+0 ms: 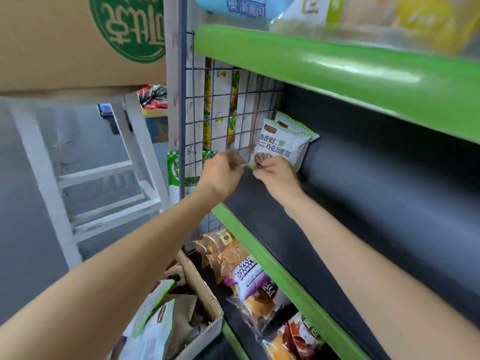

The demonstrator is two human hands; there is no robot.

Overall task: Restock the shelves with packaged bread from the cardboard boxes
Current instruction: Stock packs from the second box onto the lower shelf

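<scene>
both hands (276,174) on bread packet (281,146), dark shelf (363,203)

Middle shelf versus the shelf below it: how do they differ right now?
The middle shelf is mostly bare, with two white bread packets upright at its far left end, which both hands touch. The lower shelf holds brown and purple packs lying flat. Both have green front edges.

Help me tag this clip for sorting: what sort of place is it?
Probably a small grocery shop aisle: green-edged shelves hold packaged bread, snack bags hang on a wire grid, and an open cardboard box of stock sits below.
</scene>
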